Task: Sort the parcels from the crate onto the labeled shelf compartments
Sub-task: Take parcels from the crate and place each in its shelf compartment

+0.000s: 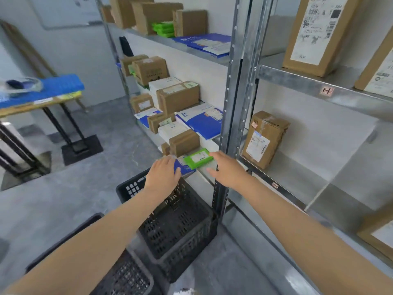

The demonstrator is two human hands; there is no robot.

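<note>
Both bare arms reach to the front lip of a low shelf (208, 169) in a galvanised steel rack whose perforated upright (230, 107) stands just right of the hands. The left hand (164, 174) lies palm down with its fingers released and fairly straight, resting on a flat, glossy blue and white mailer (185, 170) that pokes out over the shelf edge. The right hand (226, 167) is also unclenched, its fingers stretched forward and touching the right corner of a slim, rectangular bright green parcel (198, 160) with a white label on top. This green parcel lies flat on the shelf, partly over the blue mailer, between the two hands and just in front of a squat brown cardboard box (184, 142). Neither hand grasps anything. Below the hands a black plastic crate (187, 241) with slotted, lattice-like walls stands on the mottled grey concrete floor (85, 188), and a second black crate (129, 277) sits nearer, under the left forearm. The upper shelves carry more cardboard boxes, blue mailers and green packets. In the right-hand bay an upright taped cardboard box (264, 138) bears a white printed label. Far left, a wooden-topped table (32, 104) on black legs holds a blue perforated plastic panel (59, 86)
</note>
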